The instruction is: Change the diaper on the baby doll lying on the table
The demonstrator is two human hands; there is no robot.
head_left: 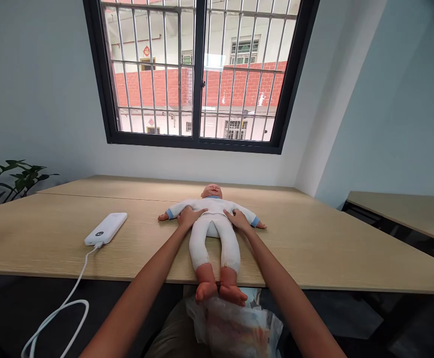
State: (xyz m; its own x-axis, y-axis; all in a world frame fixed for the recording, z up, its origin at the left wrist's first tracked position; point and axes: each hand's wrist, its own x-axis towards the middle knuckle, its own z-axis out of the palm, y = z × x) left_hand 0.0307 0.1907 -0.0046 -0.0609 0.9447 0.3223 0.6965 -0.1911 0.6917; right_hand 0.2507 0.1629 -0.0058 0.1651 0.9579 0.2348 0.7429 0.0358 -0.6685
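Note:
A baby doll [213, 206] lies on its back on the wooden table, head toward the window and arms spread wide. Its outfit is white with blue collar and cuffs, and its bare feet hang past the table's front edge. My left hand [190, 217] grips the doll's waist on the left, thumb over the belly. On the opposite side my right hand [238, 220] holds the waist the same way. Most of the fingers wrap round the doll's sides and are partly hidden.
On the table [302, 243] to the left rests a white power bank [106, 228], its white cable [71, 293] dropping over the edge. A clear plastic package [235, 325] sits on my lap. A plant [15, 179] stands far left; another desk [403, 211] is at right.

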